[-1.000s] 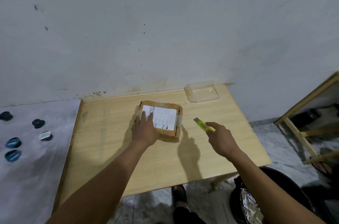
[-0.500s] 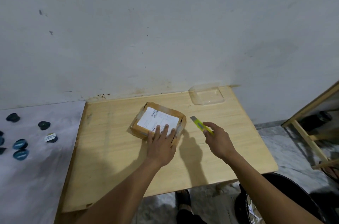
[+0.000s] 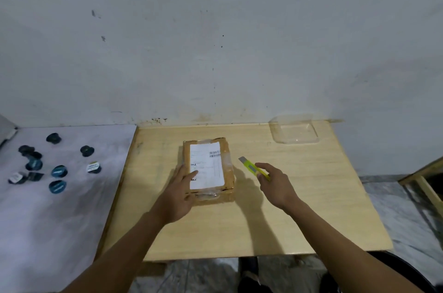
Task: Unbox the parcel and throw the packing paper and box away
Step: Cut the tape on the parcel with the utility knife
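Note:
A small brown cardboard parcel (image 3: pixel 208 168) with a white shipping label and clear tape lies flat on the wooden table (image 3: pixel 299 208), its long side running away from me. My left hand (image 3: pixel 178 193) rests on the parcel's near left corner, fingers spread over the edge and label. My right hand (image 3: pixel 275 184) hovers just right of the parcel and grips a yellow utility knife (image 3: pixel 254 168), whose blade end points up and left toward the box. The knife is apart from the parcel.
A clear plastic tray (image 3: pixel 295 131) sits at the table's far right corner by the wall. Left of the table, a white surface (image 3: pixel 60 220) carries several dark round caps (image 3: pixel 58 171). A black bin rim (image 3: pixel 407 268) shows at the lower right, a wooden frame (image 3: pixel 424 172) at the right edge.
The parcel has been turned so its long side now points away from me. My left hand shifted to its near left corner. My right hand with the knife stayed beside it.

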The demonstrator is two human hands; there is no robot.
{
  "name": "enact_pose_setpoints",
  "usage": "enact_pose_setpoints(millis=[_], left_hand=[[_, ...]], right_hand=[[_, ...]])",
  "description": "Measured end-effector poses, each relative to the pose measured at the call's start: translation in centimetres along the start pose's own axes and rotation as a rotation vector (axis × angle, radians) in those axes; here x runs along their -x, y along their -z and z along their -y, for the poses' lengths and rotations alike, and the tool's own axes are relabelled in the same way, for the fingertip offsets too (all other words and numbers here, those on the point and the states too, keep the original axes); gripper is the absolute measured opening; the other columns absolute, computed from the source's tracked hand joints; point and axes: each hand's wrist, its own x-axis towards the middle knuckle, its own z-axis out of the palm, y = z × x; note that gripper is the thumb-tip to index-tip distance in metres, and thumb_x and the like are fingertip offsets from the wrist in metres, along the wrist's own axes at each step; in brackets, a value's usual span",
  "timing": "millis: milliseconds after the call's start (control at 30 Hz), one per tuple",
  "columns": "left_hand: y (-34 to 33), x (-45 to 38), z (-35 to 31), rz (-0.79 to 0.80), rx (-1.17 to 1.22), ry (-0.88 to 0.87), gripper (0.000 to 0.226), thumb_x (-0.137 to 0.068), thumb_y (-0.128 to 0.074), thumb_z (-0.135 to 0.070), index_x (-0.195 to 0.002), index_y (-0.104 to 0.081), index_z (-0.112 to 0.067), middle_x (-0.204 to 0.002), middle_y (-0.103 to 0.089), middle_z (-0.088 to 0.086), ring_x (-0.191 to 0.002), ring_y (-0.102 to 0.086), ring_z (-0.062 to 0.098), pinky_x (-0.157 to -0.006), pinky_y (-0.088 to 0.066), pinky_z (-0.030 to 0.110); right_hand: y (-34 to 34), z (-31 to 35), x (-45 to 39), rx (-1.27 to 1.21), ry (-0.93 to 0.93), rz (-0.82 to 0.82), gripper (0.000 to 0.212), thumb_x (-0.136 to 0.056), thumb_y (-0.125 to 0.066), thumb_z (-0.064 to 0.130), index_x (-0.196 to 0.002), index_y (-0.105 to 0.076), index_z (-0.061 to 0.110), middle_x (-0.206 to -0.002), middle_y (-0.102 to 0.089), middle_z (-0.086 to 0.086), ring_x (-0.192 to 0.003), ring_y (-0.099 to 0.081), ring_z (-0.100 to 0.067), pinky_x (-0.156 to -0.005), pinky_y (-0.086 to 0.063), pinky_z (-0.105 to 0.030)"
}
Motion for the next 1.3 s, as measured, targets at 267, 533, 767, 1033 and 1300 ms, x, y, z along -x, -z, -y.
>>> enact_pose_setpoints(millis=[267, 533, 767, 1033, 1300], left_hand=[[-1.3, -2.6, -2.6, 0.154, -0.112, 0.290, 0.129, -0.052, -0.040, -0.094, -0.155, -0.003, -0.026, -0.162, 0.018, -0.003, -0.146, 0.027, 0.015, -0.118, -0.017, 0.038], [-0.5, -3.0, -3.7, 0.168, -0.168, 0.321, 0.116, -0.068, -0.067, -0.071, -0.155, -0.010, -0.019, -0.164, 0.011, 0.000, -0.149, 0.017, 0.020, -0.121, -0.018, 0.042], [-0.8, -3.0, -3.9, 0.152, -0.142, 0.337, 0.115, -0.069, -0.071, -0.066, -0.155, -0.010, -0.018, -0.163, 0.012, 0.000, -0.147, 0.023, 0.016, -0.118, -0.028, 0.042], [-0.9, -3.0, -4.2, 0.125, -0.159, 0.332, 0.116, -0.068, -0.069, -0.069, -0.155, -0.014, -0.016, -0.164, 0.010, 0.002, -0.148, 0.022, 0.018, -0.114, -0.030, 0.040], [-1.0, -2.9, -3.9, 0.115, -0.129, 0.283, 0.118, -0.065, -0.067, -0.070, -0.154, -0.018, -0.011, -0.163, 0.004, 0.008, -0.145, 0.021, 0.019, -0.119, -0.019, 0.044]], right_hand=[[-1.5, 1.3, -4.3, -0.111, -0.084, 0.021, 0.033, -0.097, -0.046, 0.022, -0.128, -0.058, 0.026, -0.088, -0.063, -0.004, -0.073, -0.061, -0.021, -0.067, -0.047, -0.030], [-2.3, 0.1, -5.4, -0.348, -0.164, 0.053, 0.025, -0.095, -0.055, 0.028, -0.118, -0.066, 0.030, -0.059, -0.055, -0.003, -0.044, -0.045, -0.010, -0.048, -0.038, -0.025], [-2.4, -0.5, -3.6, -0.456, -0.150, 0.121, 0.022, -0.099, -0.053, 0.024, -0.117, -0.064, 0.027, -0.060, -0.045, -0.006, -0.043, -0.034, -0.012, -0.038, -0.032, -0.020], [-3.4, -2.4, -1.7, -0.348, -0.076, 0.068, 0.024, -0.097, -0.054, 0.023, -0.117, -0.066, 0.026, -0.053, -0.046, 0.007, -0.048, -0.039, -0.014, -0.049, -0.035, -0.029], [-2.8, -2.7, 1.1, -0.322, -0.074, 0.068, 0.022, -0.097, -0.054, 0.026, -0.114, -0.067, 0.028, -0.056, -0.049, 0.004, -0.049, -0.042, -0.015, -0.051, -0.039, -0.030]])
